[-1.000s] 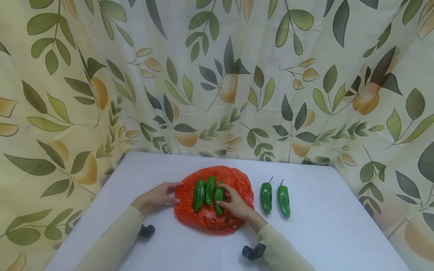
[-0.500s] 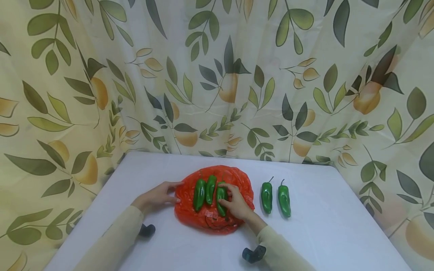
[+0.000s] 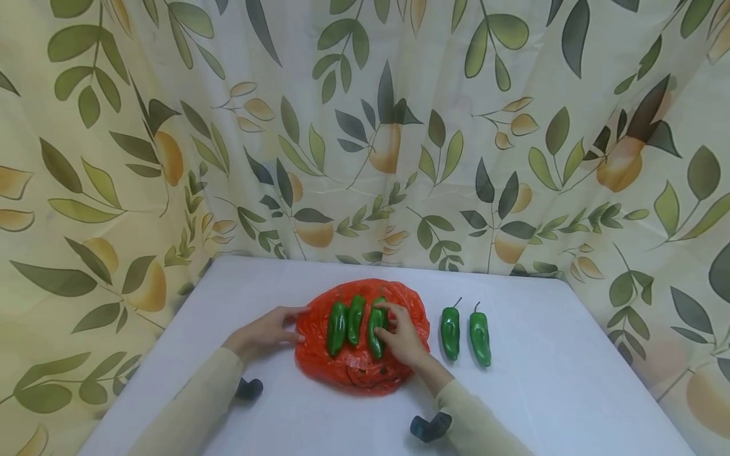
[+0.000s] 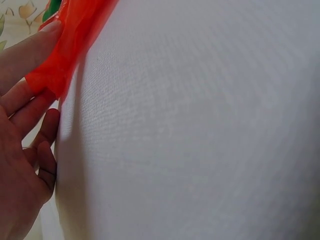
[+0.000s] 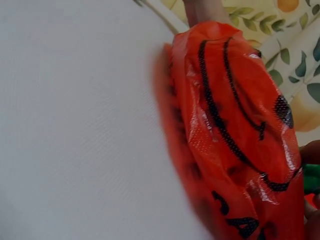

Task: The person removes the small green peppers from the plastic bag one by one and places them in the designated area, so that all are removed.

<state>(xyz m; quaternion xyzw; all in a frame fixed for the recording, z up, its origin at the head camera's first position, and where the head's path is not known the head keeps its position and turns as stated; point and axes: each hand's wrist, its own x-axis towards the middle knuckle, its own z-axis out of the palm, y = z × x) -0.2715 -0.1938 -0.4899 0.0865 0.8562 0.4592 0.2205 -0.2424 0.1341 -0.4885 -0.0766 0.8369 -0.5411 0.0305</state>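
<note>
Grip: right hand [image 3: 403, 335] pinches a green pepper [image 3: 376, 322] on the red plastic bag [image 3: 312, 360], right of two other peppers [image 3: 337, 330]; left hand [image 3: 265, 329] holds the bag's left edge.

Fruit-print curtain [image 3: 365, 76] behind white table [image 3: 570, 380].

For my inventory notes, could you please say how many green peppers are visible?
5. On the red bag: left pepper, middle pepper and right pepper, the last in the right hand; on the table right of the bag: inner pepper and outer pepper. The bag may hide more.
</note>
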